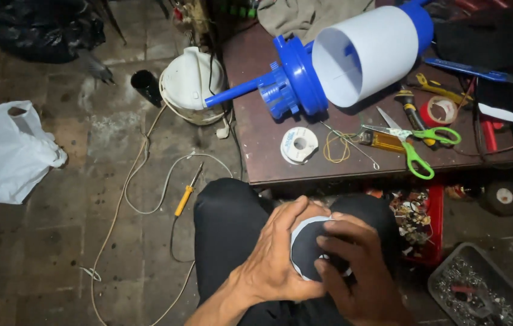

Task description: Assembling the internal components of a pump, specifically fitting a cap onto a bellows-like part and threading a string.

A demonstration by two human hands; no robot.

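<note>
My left hand (pixel 277 256) and my right hand (pixel 359 265) both grip a small round black part with a white rim (pixel 309 246), held over my lap in black trousers (pixel 232 223). The left fingers curl over its top edge; the right fingers press on its right side. Most of the part is hidden by the hands. On the low brown table (pixel 268 163) ahead lies a blue and white pump body (pixel 347 60) on its side, with its blue stem pointing left.
On the table lie green-handled scissors (pixel 416 142), a white solder spool (pixel 298 145), coiled yellow wire (pixel 336 147), a red tape roll (pixel 441 111) and screwdrivers. A white kettle (pixel 191 84), white cable, yellow screwdriver (pixel 185 198) and white plastic bag (pixel 6 154) lie on the floor. A parts tray (pixel 479 290) sits at the lower right.
</note>
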